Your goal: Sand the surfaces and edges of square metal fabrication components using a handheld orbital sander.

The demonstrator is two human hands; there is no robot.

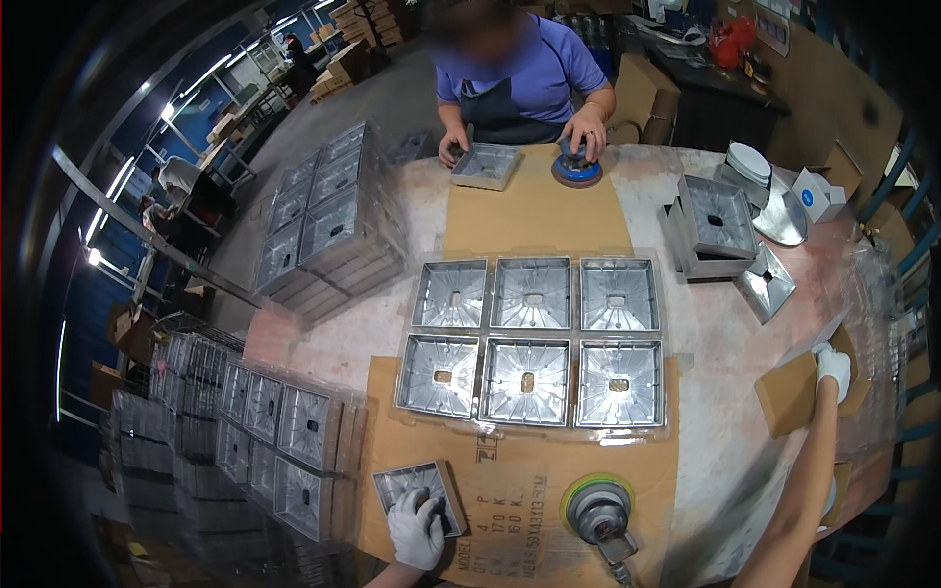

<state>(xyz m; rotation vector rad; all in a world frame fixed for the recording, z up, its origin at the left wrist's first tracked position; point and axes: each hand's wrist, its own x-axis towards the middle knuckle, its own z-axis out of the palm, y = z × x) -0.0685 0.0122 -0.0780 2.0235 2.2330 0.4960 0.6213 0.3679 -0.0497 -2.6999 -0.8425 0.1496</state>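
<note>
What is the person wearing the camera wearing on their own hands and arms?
Both hands wear white fabric work gloves: the left hand and the right hand. The gloves end at the wrist. The right forearm is bare, with no sleeve showing; little of the left arm shows.

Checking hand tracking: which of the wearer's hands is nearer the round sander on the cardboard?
Left. The left hand rests on a square metal tray just left of the sander. The right hand is far off to the upper right, touching a cardboard piece.

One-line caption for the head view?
Gloved left hand presses a square metal tray; right hand touches a cardboard piece.
</note>
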